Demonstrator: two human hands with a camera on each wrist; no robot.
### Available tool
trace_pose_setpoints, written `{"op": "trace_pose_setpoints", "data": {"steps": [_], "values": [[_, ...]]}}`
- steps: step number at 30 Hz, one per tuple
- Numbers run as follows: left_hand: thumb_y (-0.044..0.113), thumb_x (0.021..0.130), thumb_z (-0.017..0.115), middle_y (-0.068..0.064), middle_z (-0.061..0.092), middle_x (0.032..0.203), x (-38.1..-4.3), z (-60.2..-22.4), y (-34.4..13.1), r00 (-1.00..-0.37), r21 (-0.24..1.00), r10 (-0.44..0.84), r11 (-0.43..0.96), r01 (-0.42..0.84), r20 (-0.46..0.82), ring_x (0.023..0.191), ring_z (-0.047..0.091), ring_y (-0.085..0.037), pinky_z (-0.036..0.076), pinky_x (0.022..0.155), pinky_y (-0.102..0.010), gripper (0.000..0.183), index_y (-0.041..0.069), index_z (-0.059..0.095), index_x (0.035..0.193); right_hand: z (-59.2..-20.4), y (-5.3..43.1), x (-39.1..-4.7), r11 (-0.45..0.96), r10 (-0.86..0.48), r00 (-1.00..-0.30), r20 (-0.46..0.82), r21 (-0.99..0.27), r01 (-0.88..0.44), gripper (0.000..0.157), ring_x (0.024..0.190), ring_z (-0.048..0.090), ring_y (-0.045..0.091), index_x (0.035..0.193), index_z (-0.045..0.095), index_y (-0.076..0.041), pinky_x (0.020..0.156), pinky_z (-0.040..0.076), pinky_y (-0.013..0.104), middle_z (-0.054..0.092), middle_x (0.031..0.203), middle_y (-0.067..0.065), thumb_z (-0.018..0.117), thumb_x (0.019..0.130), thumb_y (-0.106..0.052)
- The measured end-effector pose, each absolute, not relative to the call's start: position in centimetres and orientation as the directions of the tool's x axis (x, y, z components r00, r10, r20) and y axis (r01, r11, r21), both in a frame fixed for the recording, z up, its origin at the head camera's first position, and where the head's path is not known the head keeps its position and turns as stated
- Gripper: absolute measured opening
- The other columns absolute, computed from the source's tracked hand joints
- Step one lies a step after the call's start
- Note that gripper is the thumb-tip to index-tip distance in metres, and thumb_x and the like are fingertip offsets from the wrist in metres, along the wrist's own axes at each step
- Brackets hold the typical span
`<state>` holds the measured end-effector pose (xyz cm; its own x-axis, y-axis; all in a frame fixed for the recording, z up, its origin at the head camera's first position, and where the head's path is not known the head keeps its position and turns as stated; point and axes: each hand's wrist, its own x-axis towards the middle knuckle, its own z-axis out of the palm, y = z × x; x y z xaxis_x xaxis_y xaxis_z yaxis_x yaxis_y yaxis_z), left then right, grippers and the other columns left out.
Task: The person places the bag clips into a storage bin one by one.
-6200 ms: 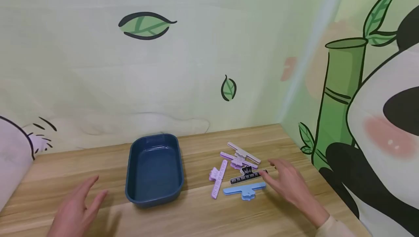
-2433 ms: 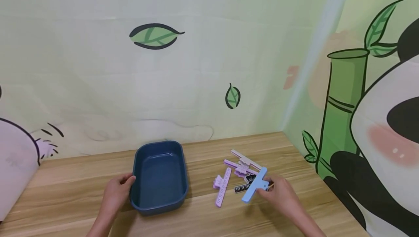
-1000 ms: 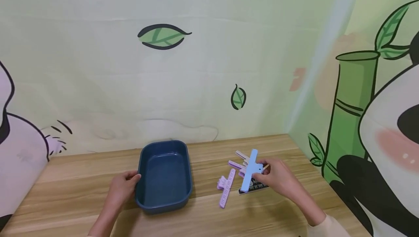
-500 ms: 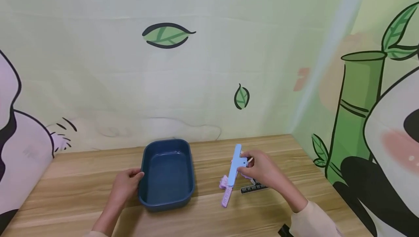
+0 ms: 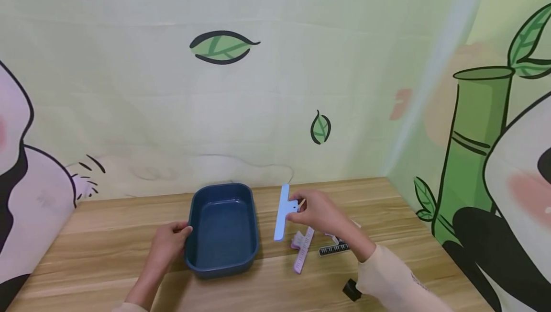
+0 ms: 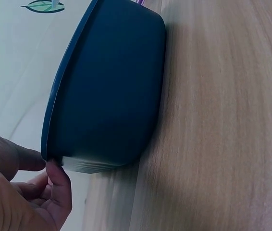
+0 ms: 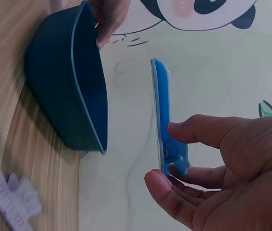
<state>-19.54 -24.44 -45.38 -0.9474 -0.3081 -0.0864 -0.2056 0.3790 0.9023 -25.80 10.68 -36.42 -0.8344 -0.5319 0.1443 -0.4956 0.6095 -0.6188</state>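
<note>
My right hand (image 5: 320, 214) pinches a light blue long-bar clip (image 5: 281, 212) by its handle, in the air just right of a dark blue tub (image 5: 221, 272). The right wrist view has the blue clip (image 7: 161, 96) upright between thumb and fingers, apart from the tub's rim. My left hand (image 5: 165, 245) holds the tub's left rim; in the left wrist view thumb and fingers pinch the edge of the tub (image 6: 107, 86). Below the right hand lie a purple clip (image 5: 303, 252) and a black piano-key clip (image 5: 333, 250) on the table. Other clips are mostly hidden by the right arm.
The wooden table (image 5: 258, 297) meets a printed cloth wall (image 5: 150, 111) at the back, with another at the right. A small black object (image 5: 352, 290) shows beside the right sleeve, its kind unclear.
My right hand took the blue clip from the table and has carried it leftward over the other clips towards the tub. Earlier, my left hand moved to the tub's rim and still holds it.
</note>
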Motion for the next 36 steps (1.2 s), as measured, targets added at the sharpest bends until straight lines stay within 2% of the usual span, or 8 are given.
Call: {"op": "trace_pose_setpoints", "data": {"steps": [5, 16, 22, 29, 36], "values": [[0.008, 0.104, 0.058, -0.025, 0.067, 0.101, -19.7, -45.5, -24.5, -0.947, 0.899, -0.309, 0.386, -0.207, -0.085, 0.072, 0.058, -0.018, 0.052, 0.059, -0.029, 0.035, -0.019, 0.060, 0.126, -36.5, 8.7, -26.3, 0.570, -0.585, -0.794, 0.163, -0.614, -0.546, 0.033, 0.081, 0.062, 0.012, 0.113, 0.072, 0.001, 0.074, 0.053, 0.028, 0.069, 0.096, 0.005, 0.083, 0.087, -0.014], [0.006, 0.102, 0.059, -0.024, 0.068, 0.098, -19.5, -45.4, -24.5, -0.944, 0.894, -0.323, 0.401, -0.199, -0.065, 0.069, 0.058, -0.018, 0.053, 0.059, -0.033, 0.033, -0.019, 0.062, 0.124, -37.0, 4.3, -27.1, 0.480, -0.669, -0.728, 0.151, -0.660, -0.578, 0.027, 0.082, 0.061, 0.016, 0.110, 0.072, 0.000, 0.073, 0.052, 0.025, 0.067, 0.094, 0.004, 0.082, 0.088, -0.011], [0.006, 0.102, 0.060, -0.022, 0.068, 0.096, -19.6, -45.6, -24.5, -0.942, 0.895, -0.329, 0.397, -0.203, -0.068, 0.070, 0.059, -0.018, 0.052, 0.058, -0.029, 0.032, -0.019, 0.063, 0.121, -36.9, 1.7, -27.3, 0.495, -0.689, -0.712, 0.132, -0.632, -0.596, 0.033, 0.082, 0.060, 0.013, 0.113, 0.072, 0.002, 0.074, 0.052, 0.024, 0.067, 0.096, 0.006, 0.083, 0.086, -0.014], [0.007, 0.101, 0.061, -0.017, 0.069, 0.091, -19.5, -45.6, -24.6, -0.941, 0.881, -0.335, 0.432, -0.193, -0.042, 0.068, 0.057, -0.017, 0.051, 0.057, -0.030, 0.031, -0.018, 0.065, 0.119, -37.1, -0.9, -27.4, 0.500, -0.714, -0.689, 0.122, -0.600, -0.624, 0.036, 0.080, 0.055, 0.012, 0.117, 0.073, 0.000, 0.070, 0.048, 0.023, 0.067, 0.094, 0.005, 0.084, 0.087, -0.018], [0.007, 0.101, 0.060, -0.022, 0.068, 0.098, -19.5, -45.3, -24.5, -0.939, 0.873, -0.338, 0.436, -0.219, -0.066, 0.074, 0.060, -0.023, 0.052, 0.059, -0.031, 0.032, -0.017, 0.064, 0.122, -37.4, -3.1, -27.7, 0.512, -0.718, -0.693, 0.065, -0.626, -0.589, 0.040, 0.085, 0.056, 0.011, 0.121, 0.072, -0.001, 0.073, 0.049, 0.020, 0.069, 0.106, 0.005, 0.084, 0.088, -0.021]]}}
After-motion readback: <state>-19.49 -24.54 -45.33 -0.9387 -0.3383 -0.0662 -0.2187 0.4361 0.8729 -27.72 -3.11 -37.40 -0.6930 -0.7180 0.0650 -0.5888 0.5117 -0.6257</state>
